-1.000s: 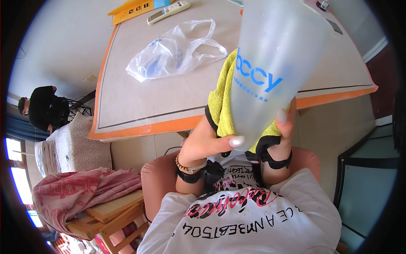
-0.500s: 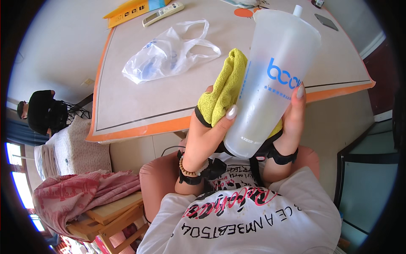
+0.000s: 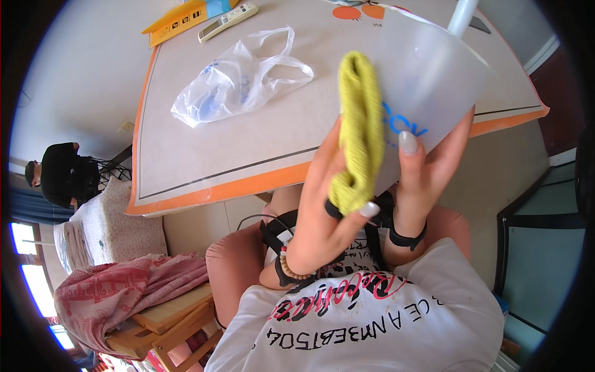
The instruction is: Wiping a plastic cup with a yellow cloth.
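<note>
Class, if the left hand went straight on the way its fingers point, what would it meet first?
Beyond the yellow cloth the left hand holds, probably the frosted cup, just to its right; depth is unclear, so cloth and cup may touch.

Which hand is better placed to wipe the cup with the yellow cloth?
The left hand, probably: it holds the yellow cloth beside the cup, while the right hand grips the cup.

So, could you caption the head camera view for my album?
Left hand holding a yellow-green cloth beside the frosted plastic cup in the right hand; a translucent carrier bag on the table.
</note>
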The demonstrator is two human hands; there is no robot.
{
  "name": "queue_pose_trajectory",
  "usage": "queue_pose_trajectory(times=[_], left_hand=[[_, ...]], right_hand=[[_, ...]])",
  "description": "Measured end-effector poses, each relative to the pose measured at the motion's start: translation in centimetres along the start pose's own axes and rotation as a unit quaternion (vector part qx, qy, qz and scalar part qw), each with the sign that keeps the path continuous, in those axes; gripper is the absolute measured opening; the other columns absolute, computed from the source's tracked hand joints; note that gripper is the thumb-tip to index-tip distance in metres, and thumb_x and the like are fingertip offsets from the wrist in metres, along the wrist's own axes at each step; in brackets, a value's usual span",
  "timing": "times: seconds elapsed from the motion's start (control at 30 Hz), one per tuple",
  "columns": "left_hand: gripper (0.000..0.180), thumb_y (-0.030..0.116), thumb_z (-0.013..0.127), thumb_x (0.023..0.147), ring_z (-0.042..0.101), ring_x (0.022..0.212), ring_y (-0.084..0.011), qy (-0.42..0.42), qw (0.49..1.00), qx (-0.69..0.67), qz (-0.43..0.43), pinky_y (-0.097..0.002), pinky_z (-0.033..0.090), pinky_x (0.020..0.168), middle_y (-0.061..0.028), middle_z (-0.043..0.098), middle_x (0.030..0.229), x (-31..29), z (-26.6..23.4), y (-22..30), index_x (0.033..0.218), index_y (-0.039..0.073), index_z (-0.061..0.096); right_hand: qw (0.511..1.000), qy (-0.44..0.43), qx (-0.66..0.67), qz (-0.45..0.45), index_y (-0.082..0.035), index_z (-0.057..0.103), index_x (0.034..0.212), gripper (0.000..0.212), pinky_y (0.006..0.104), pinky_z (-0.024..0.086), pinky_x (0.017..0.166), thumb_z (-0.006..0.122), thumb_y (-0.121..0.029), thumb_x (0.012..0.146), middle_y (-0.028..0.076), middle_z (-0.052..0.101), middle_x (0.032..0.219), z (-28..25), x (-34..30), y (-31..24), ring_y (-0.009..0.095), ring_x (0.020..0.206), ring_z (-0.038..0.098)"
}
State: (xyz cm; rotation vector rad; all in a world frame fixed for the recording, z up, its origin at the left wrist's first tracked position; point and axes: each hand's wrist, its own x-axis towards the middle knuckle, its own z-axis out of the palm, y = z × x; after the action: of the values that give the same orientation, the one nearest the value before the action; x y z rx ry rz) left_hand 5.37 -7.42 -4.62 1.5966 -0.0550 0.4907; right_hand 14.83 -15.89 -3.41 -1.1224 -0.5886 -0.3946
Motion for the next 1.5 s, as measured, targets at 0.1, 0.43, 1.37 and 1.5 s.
queue_pose_trajectory(times=[0.1, 0.43, 1.37, 1.5], left_hand=[[0.059, 0.032, 0.054, 0.08, 0.03, 0.12, -0.0353, -0.019, 0.997, 0.065, 0.039, -0.0394, 0.024, 0.097, -0.0236, 0.025, 0.132, -0.2, -0.8, 0.1, 0.123, -0.002, 0.036], [0.089, 0.051, 0.065, 0.067, 0.037, 0.111, -0.0177, 0.039, 0.983, -0.144, -0.108, -0.0315, 0.031, 0.091, -0.0107, 0.039, 0.122, -2.2, -3.4, -1.0, 0.125, -0.005, 0.028], [0.064, 0.022, 0.062, 0.07, 0.043, 0.103, -0.0213, 0.063, 0.996, 0.032, 0.049, -0.0311, 0.033, 0.089, -0.0154, 0.044, 0.114, 0.0, -2.5, -0.4, 0.12, -0.008, 0.033], [0.073, 0.044, 0.06, 0.072, 0.044, 0.103, -0.0212, 0.311, 0.943, -0.031, 0.111, -0.034, 0.034, 0.088, -0.0131, 0.044, 0.116, -3.1, -1.1, -2.5, 0.12, -0.005, 0.035]], right_hand=[[0.993, -0.021, -0.101, -0.061, 0.002, 0.006, 0.133, 0.093, 0.0352, 0.04, 0.086, 0.067, -0.017, 0.066, 0.017, 0.037, 0.122, 0.3, -0.3, -0.1, 0.025, 0.106, 0.045], [0.994, -0.088, 0.032, 0.053, 0.007, 0.019, 0.127, 0.092, 0.0341, 0.036, 0.088, 0.068, -0.035, 0.062, 0.018, 0.038, 0.117, 0.9, -3.2, -0.6, 0.023, 0.107, 0.042], [0.966, -0.115, 0.139, 0.187, 0.002, 0.025, 0.123, 0.095, 0.0313, 0.039, 0.085, 0.08, -0.031, 0.054, 0.012, 0.042, 0.115, -0.6, -1.8, -0.1, 0.017, 0.102, 0.045], [0.979, -0.177, -0.005, 0.103, 0.004, 0.019, 0.126, 0.099, 0.0354, 0.039, 0.084, 0.078, -0.032, 0.056, 0.018, 0.039, 0.117, 1.4, -2.8, 0.1, 0.028, 0.102, 0.046]])
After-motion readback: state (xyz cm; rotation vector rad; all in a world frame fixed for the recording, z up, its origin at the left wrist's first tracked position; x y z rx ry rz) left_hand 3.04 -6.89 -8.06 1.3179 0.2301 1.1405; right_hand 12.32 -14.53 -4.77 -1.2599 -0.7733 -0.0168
